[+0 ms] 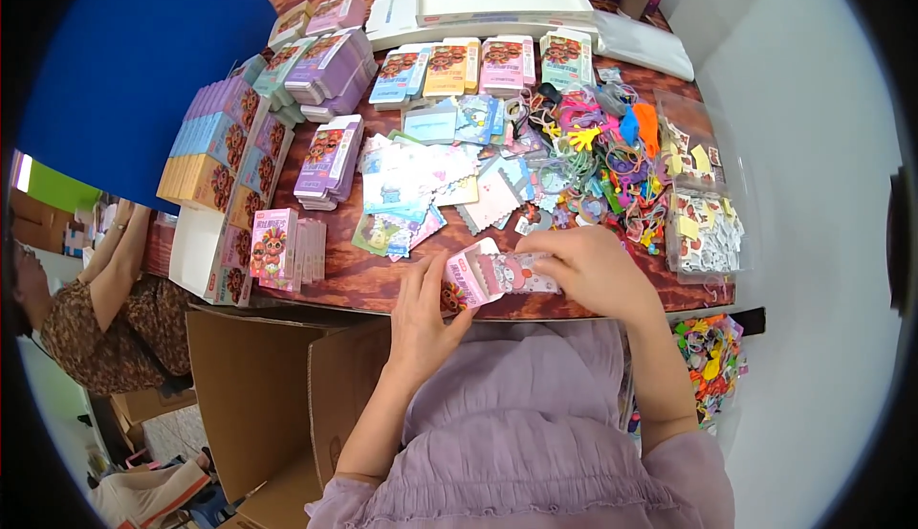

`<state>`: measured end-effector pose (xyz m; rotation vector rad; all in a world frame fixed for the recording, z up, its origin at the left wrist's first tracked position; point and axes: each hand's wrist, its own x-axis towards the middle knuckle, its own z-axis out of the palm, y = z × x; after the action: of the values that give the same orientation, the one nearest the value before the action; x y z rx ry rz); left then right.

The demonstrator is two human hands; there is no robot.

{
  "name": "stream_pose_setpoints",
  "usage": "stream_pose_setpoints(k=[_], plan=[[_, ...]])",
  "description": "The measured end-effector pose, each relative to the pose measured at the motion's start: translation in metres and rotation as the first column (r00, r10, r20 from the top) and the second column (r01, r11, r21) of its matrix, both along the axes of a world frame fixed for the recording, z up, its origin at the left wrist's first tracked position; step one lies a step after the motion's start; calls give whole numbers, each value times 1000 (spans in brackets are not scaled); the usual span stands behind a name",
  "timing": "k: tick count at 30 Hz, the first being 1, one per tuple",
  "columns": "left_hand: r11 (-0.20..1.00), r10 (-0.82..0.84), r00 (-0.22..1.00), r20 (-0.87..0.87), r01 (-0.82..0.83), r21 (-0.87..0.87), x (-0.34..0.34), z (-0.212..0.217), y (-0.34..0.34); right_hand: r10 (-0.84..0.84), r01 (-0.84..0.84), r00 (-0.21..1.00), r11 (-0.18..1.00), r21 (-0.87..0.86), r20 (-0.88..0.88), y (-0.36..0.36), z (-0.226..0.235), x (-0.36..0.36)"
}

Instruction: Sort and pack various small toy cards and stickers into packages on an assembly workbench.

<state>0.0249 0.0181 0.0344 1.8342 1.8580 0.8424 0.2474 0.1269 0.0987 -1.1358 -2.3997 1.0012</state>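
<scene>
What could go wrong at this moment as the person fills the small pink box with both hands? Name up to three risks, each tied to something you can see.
1. The small pink box is held over the table edge; if the left hand or right hand slips, it may drop into the lap.
2. The loose cards lie in an untidy heap, so a reaching hand could scatter them.
3. The colourful toy pile touches the clear tray; pieces might mix.

Pretty cramped up here. Bare bench [373, 285] only along the near edge, left of the hands. Boxed packs [287, 247] walling off the left, loose cards [421, 189] dead ahead, tangled rubber bands [612, 161] and a clear tray [703, 209] blocking the right.
</scene>
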Motion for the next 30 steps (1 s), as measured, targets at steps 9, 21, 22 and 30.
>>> stream_pose_setpoints(k=[9, 21, 22, 30], plan=[[996, -72, 997, -13, 73, 45, 3, -1, -2, -59, 59, 998, 998, -21, -25, -3, -23, -7], [992, -107, 989, 99, 100, 78, 16, -6, 5, -152, 159, 987, 969, 189, -55, -41, -40, -42], [994, -90, 983, 163, 79, 74, 19, -6, 8, -144, 136, 990, 954, 266, 8, -46, -43, -41], [977, -171, 979, 107, 155, 144, 34, -3, 20, -300, 292, 918, 954, -68, -258, -44, -44, -5]])
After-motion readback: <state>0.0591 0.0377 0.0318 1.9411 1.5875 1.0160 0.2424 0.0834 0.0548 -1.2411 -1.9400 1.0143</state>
